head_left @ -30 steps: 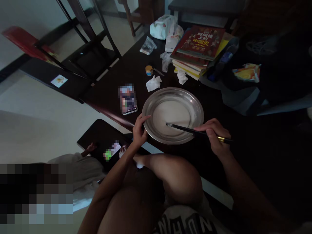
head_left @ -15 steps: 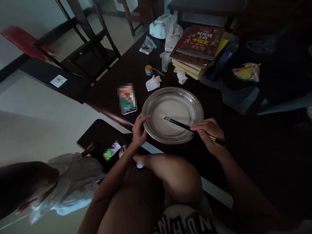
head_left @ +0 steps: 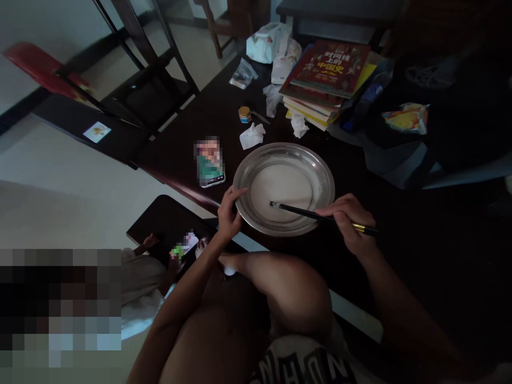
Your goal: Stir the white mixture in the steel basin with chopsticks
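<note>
A round metal plate (head_left: 320, 176) holding a thin white liquid lies on the dark table (head_left: 216, 114) in front of me. My left hand (head_left: 229, 213) grips the plate's near left rim. My right hand (head_left: 349, 221) is closed around a pair of dark chopsticks (head_left: 298, 212) with gold ends. Their tips dip into the white liquid near the plate's middle. My bare knee is raised just below the table edge.
A phone (head_left: 209, 161) lies left of the plate, with crumpled tissues (head_left: 252, 136) and a small jar (head_left: 244, 114) behind it. Stacked books (head_left: 326, 74), plastic bags and a snack packet (head_left: 406, 117) crowd the far side. Another person sits low at left beside a dark stool.
The chopstick tips moved up and left across the liquid, then came back toward the near right. My left hand stayed on the rim. The person at lower left shifted.
</note>
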Available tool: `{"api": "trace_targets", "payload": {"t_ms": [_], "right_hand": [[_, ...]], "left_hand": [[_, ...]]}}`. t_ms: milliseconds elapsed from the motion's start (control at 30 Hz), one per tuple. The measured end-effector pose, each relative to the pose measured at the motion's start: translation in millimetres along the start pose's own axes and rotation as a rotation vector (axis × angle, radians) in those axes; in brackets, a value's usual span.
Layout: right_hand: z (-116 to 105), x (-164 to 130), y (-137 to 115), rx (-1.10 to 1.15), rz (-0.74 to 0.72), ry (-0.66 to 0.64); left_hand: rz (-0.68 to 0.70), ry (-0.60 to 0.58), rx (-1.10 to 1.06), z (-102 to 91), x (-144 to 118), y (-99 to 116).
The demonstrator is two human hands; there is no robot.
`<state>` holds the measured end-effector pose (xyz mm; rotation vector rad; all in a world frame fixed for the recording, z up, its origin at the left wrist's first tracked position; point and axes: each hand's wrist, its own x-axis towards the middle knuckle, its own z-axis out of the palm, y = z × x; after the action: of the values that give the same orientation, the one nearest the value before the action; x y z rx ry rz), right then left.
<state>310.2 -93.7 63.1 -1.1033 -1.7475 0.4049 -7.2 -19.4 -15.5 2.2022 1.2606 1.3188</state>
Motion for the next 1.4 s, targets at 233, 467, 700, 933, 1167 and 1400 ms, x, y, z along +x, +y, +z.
{"api": "trace_targets", "payload": {"t_ms": [233, 467, 700, 933, 1167, 1400], "right_hand": [[0.1, 0.1, -0.7, -0.028, -0.002, 0.01], [-0.1, 0.6, -1.9, -0.035, -0.028, -0.038], [0.4, 0.6, -1.3, -0.05, -0.023, -0.035], [0.8, -0.1, 0.3, -0.031, -0.003, 0.034], [0.0, -1.1, 0.3, -0.043, 0.023, 0.034], [0.9, 0.3, -1.0, -0.027, -0.008, -0.044]], "left_hand": [[0.021, 0.007, -0.017, 0.2, 0.7, 0.5], [0.004, 0.007, -0.002, 0.3, 0.6, 0.3], [0.012, 0.003, -0.015, -0.1, 0.7, 0.6], [0.002, -0.002, -0.004, 0.9, -0.4, -1.4], [0.003, -0.003, -0.009, 0.4, 0.9, 0.0], [0.016, 0.007, -0.012, -0.4, 1.8, 1.3]]}}
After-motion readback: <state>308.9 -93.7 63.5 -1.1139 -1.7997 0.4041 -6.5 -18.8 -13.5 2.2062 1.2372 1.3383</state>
